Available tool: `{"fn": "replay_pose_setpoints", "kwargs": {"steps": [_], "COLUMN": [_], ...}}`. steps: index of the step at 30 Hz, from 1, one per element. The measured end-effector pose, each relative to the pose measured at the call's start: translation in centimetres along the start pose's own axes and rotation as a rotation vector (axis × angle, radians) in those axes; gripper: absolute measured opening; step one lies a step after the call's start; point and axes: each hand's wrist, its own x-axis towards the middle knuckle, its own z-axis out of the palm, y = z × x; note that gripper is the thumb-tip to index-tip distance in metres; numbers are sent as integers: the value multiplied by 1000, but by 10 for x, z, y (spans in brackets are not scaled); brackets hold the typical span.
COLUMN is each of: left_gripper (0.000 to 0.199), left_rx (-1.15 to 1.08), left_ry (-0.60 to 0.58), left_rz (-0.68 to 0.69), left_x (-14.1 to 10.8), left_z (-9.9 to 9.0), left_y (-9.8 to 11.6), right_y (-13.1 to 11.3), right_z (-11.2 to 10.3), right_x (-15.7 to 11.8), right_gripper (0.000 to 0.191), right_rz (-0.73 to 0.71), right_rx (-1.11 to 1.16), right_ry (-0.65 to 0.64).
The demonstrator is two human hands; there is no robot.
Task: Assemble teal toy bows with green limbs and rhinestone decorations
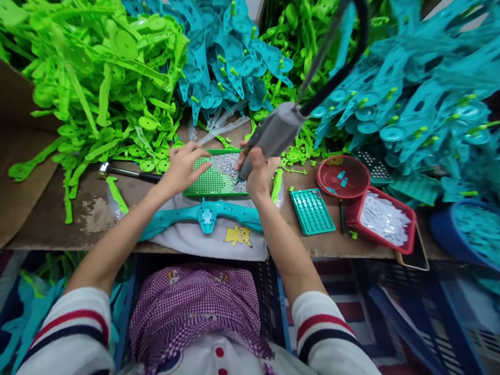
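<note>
My right hand (260, 174) is wrapped round a grey electric screwdriver (279, 129) that hangs from a black cord. The screwdriver tilts with its tip down among small silver screws (227, 161) in a green perforated tray (202, 186). My left hand (185, 168) is over the tray's left part, its fingers stretched out and apart, with nothing visible in them. In front of the tray, a long teal plastic part (230, 210) lies across a grey cloth (254, 250) with a yellow cartoon figure. A green strip (117, 194) is near the teal part's left end, and another green strip (277, 186) near its right.
Green parts (117, 65) and teal parts (417, 73) are heaped along the back. A hammer (133, 174) lies left. To the right are a teal tray (312, 211), red bowl (343, 191), red basket (412, 239) of white pieces and blue bucket (445, 234).
</note>
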Motion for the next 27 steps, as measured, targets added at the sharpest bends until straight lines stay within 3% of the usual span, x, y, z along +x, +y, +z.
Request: {"fn": "replay_pose_setpoints", "kwargs": {"steps": [4,7,9,15,27], "left_gripper": [37,46,49,48,55], "left_rx": [10,125,178,161,111], "left_ry": [91,74,65,163,183], "left_rz": [-108,-225,-265,-322,-356], "left_x": [-119,-188,-211,-212,-213], "left_z": [-33,-31,-22,-3,0], "left_y": [-32,-47,-49,-45,-49], "right_y": [15,26,32,42,44], "right_z": [7,10,12,14,13], "right_x": [1,-1,-3,-5,-4], "right_gripper": [52,55,57,61,61], "right_rz": [27,33,51,92,91], "right_rx": [71,97,86,105,105], "right_ry": [-72,-94,-105,-111,-102]}}
